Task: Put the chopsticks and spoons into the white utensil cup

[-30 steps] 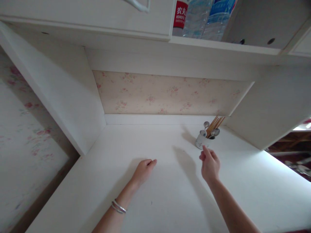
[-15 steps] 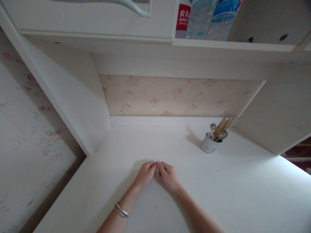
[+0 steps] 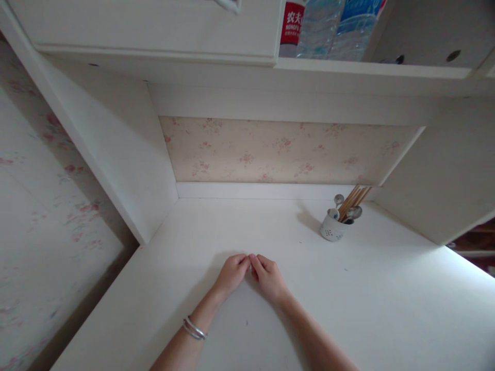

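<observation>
My left hand and my right hand rest on the white desk, thumbs meeting in the middle. Both are curled into loose fists, and no object shows in either. The undersides of the fingers are hidden from me. Two silver bangles circle my left wrist. Beyond my right hand, towards the back right, stands a white perforated utensil holder. Wooden chopsticks and several metal spoons lean out of it.
Overhead is a white cabinet, with plastic bottles on its open shelf at right. White side panels flank the desk. Floral wallpaper covers the wall behind. Dark shelving shows at the far right edge.
The view has tilted down very slightly, so the cabinet handle shows less. Both hands keep the same pose, and the utensil holder has not moved.
</observation>
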`<state>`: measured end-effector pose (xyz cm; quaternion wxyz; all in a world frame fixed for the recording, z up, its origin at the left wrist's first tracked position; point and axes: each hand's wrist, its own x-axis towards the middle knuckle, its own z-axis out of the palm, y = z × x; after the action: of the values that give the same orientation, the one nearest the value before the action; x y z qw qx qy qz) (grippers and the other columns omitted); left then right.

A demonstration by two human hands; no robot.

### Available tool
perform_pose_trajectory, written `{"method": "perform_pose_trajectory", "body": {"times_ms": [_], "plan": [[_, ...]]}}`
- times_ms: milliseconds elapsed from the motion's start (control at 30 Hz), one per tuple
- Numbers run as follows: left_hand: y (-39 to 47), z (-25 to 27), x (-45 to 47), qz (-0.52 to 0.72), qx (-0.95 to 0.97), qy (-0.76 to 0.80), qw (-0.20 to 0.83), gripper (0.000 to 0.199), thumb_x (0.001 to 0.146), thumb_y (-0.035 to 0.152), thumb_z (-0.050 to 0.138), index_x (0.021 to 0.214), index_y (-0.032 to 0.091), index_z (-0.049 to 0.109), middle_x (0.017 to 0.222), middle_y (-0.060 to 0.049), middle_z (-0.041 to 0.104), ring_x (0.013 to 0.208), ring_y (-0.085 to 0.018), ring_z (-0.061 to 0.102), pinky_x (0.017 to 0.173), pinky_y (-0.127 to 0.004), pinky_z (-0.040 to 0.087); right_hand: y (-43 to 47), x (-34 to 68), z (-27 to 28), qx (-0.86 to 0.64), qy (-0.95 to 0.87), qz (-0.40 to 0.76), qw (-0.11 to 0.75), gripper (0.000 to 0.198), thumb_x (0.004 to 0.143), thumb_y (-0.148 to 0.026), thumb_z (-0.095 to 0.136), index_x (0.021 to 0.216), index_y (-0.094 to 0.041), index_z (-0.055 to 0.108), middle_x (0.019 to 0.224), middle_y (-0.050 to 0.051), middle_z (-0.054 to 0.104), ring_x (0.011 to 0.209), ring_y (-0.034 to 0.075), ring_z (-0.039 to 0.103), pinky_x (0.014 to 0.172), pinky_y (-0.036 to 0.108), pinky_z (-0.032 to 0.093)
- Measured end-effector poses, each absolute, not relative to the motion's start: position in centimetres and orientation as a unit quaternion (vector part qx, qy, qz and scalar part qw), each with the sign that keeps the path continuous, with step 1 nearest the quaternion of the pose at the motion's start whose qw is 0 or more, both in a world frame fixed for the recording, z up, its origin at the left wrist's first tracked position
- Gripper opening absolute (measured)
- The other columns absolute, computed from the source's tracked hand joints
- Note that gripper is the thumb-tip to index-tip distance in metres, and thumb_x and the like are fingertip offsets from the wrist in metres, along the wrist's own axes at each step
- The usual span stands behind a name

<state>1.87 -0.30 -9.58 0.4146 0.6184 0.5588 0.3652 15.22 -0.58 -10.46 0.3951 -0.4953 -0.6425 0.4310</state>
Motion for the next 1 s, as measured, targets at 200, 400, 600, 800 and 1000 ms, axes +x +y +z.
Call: {"method": "perform_pose_trajectory", "body": {"times_ms": [200,400,600,800,1000], "plan": [[-0.35,-9.65,1.83,0.364,0.619,0.555,0.42,0.037,0.085,0.044,0.039,0.057,0.019,0.043,0.056,0.004,0.041,0.059,-0.013,0.04,0.057,-0.025,0.029,-0.66,15.15,-10.33,-0.499,-0.638,0.434,0.395,0.051,0.093,-0.056,0.037,0.058,-0.02,0.045,0.052,-0.005,0.042,0.052,0.011,0.039,0.054,0.024,0.031],[-0.36,-9.6,1.9,0.367,0.617,0.555,0.421,0.038,0.085,0.044,0.039,0.057,0.019,0.045,0.055,0.004,0.041,0.059,-0.013,0.04,0.056,-0.025,0.029,-0.68,15.2,-10.36,-0.496,-0.638,0.432,0.4,0.051,0.092,-0.056,0.038,0.057,-0.02,0.046,0.052,-0.005,0.043,0.052,0.011,0.04,0.054,0.024,0.031],[-0.46,-9.4,1.88,0.366,0.617,0.556,0.42,0.038,0.085,0.044,0.039,0.057,0.019,0.046,0.055,0.004,0.042,0.059,-0.013,0.041,0.057,-0.026,0.029,-0.79,15.17,-10.1,-0.5,-0.633,0.435,0.401,0.051,0.092,-0.056,0.038,0.057,-0.02,0.046,0.051,-0.005,0.043,0.052,0.011,0.04,0.053,0.024,0.031],[-0.42,-9.3,1.92,0.363,0.62,0.555,0.419,0.038,0.085,0.044,0.039,0.057,0.019,0.046,0.057,0.003,0.044,0.061,-0.013,0.042,0.058,-0.025,0.029,-0.81,15.19,-10.03,-0.498,-0.638,0.432,0.397,0.051,0.092,-0.055,0.038,0.057,-0.02,0.046,0.053,-0.005,0.043,0.053,0.012,0.04,0.055,0.024,0.032],[-0.39,-9.53,1.92,0.364,0.621,0.553,0.419,0.037,0.085,0.044,0.038,0.058,0.019,0.046,0.057,0.004,0.043,0.061,-0.013,0.041,0.058,-0.026,0.029,-0.73,15.2,-10.3,-0.494,-0.64,0.434,0.397,0.052,0.093,-0.056,0.036,0.058,-0.02,0.045,0.052,-0.005,0.043,0.053,0.012,0.04,0.054,0.024,0.031]]}}
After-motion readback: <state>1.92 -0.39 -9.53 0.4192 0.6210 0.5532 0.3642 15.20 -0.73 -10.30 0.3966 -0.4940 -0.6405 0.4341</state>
